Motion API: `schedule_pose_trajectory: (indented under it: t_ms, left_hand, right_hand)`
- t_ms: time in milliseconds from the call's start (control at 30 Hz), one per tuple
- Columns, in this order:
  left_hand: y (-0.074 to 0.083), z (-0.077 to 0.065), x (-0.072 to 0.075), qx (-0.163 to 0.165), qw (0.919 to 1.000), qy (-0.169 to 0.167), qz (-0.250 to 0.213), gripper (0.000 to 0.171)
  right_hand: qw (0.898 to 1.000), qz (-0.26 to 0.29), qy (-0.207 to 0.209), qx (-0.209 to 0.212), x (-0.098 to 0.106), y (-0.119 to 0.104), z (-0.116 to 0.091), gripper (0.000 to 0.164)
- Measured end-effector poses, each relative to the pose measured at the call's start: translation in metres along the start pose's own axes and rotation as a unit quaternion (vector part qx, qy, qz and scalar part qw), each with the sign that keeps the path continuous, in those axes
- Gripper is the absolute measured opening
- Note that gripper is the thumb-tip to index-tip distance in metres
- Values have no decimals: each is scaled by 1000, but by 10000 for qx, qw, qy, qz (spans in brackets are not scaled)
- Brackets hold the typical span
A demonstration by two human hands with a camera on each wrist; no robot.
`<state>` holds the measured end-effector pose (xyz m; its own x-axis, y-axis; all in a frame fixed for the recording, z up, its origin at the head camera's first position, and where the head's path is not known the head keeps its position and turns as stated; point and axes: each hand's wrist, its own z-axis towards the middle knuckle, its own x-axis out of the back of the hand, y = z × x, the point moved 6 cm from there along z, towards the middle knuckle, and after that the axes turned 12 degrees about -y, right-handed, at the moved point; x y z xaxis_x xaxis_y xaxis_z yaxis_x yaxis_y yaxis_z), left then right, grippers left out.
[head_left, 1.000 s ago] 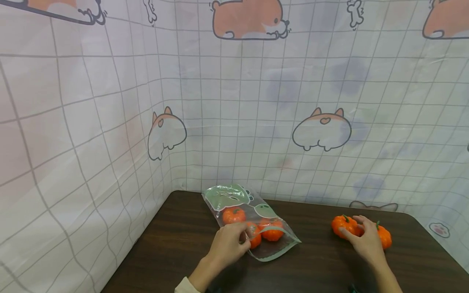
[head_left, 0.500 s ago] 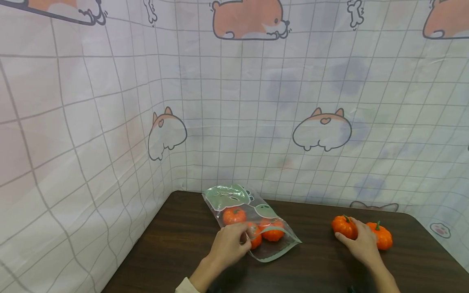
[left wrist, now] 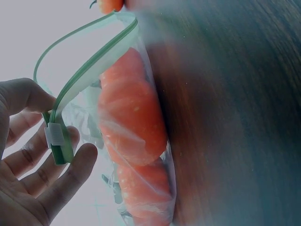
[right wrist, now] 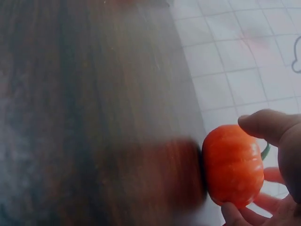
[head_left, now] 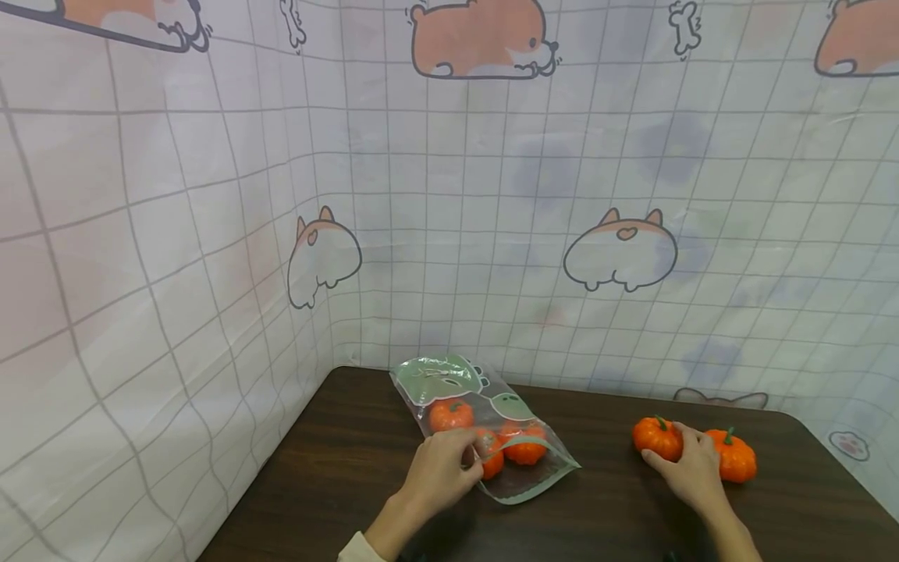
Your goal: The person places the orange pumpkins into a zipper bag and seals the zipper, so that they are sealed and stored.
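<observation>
A clear zip bag (head_left: 527, 493) with green bear print lies on the table, its mouth towards the right and front. Several small orange pumpkins (head_left: 452, 414) show through the plastic. My left hand (head_left: 441, 467) pinches the bag's green zip edge (left wrist: 91, 61) near the white slider (left wrist: 55, 134), holding the mouth parted. To the right, my right hand (head_left: 691, 468) grips a small orange pumpkin (head_left: 655, 438) with a green stem, thumb on one side and fingers on the other. It sits on or just above the tabletop; I cannot tell which.
Another orange pumpkin (head_left: 733, 457) rests on the table just right of my right hand. The dark wooden table (head_left: 604, 515) stretches between the bag and the pumpkins. A grid-patterned cloth wall (head_left: 477, 273) with cartoon dogs stands behind and at the left.
My right hand has shifted slightly left and settled around the nearer pumpkin, leaving more of the right-hand pumpkin visible. The left hand and the bag stay in place.
</observation>
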<state>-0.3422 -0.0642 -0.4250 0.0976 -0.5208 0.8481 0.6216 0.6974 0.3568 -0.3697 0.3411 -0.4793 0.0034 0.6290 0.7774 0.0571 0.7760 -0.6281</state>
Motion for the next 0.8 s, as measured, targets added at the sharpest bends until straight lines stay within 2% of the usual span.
schedule_pose_trajectory:
  t_ms: [367,567,800]
  left_hand:
    - [2,0,-1,36,10000,-20,50,17]
    - [2,0,-1,-13,10000,-46,78,18]
    - [2,0,0,-50,9999,76,116,18]
  right_hand:
    - [9990,-276,-297,-196,1,6,14,95]
    - [9991,-287,-276,-175,0,9,14,93]
    - [9993,-285,-249,-55,1,9,13,95]
